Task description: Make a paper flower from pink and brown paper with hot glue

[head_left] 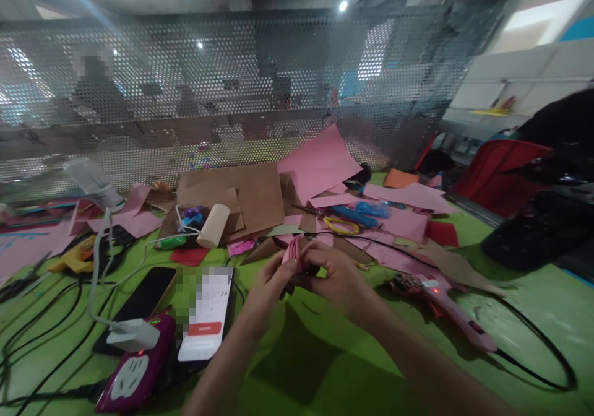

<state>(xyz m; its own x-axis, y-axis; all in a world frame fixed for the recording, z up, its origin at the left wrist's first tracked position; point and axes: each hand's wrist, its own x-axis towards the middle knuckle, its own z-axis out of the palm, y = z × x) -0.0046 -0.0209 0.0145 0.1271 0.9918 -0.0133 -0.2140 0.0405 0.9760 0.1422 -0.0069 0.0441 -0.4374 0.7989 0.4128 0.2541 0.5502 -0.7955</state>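
Note:
Above the green table, both hands meet around a small pink layered piece (pixel 292 250) that looks like folded paper. My left hand (pixel 269 283) pinches its lower left side between thumb and fingers. From the other side my right hand (pixel 341 273) has its fingers curled against the same piece. Part of it is hidden behind the fingers. Just beyond the hands lie brown paper scraps (pixel 262 251) and a bright pink packet (pixel 242 247). A lit phone (pixel 211 317) rests by my left forearm.
To the right lies a pink glue gun (pixel 457 317) with its black cord. Yellow-handled scissors (pixel 341 225) sit among pink sheets (pixel 320 162). At left are a dark phone (pixel 146 295), a magenta power strip (pixel 134 366) and cables. A perforated metal screen (pixel 232 94) stands behind.

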